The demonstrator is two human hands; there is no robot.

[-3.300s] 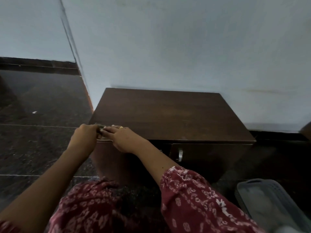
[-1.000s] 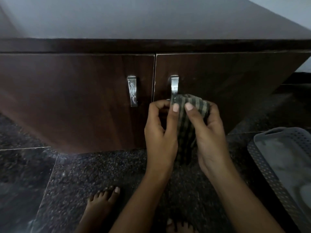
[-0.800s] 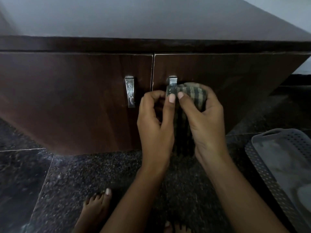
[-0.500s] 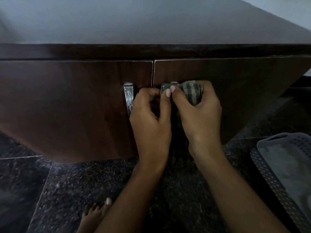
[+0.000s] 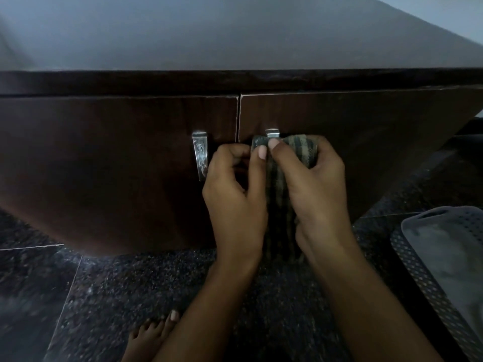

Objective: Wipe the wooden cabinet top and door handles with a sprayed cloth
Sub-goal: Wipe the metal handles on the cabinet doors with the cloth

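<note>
A dark wooden cabinet (image 5: 109,163) fills the view, its top (image 5: 235,35) seen from low and close. Two metal handles sit by the seam between the doors. The left handle (image 5: 200,156) is bare. Only the top of the right handle (image 5: 272,133) shows; a striped green-grey cloth (image 5: 300,150) is wrapped around the part below. My right hand (image 5: 313,189) grips the cloth over that handle. My left hand (image 5: 236,194) pinches the cloth's left edge with thumb and fingers. The cloth's tail hangs down between my wrists.
A grey perforated plastic basket (image 5: 428,278) stands on the dark speckled stone floor at the lower right, close to my right forearm. A bare foot (image 5: 149,338) rests on the floor below my left arm. A pale wall shows at the upper right corner.
Earlier both hands were at the cabinet top's front left edge. Over the last second the cloth slid up the right handle from its lower end, then slightly down again, both hands holding it.
</note>
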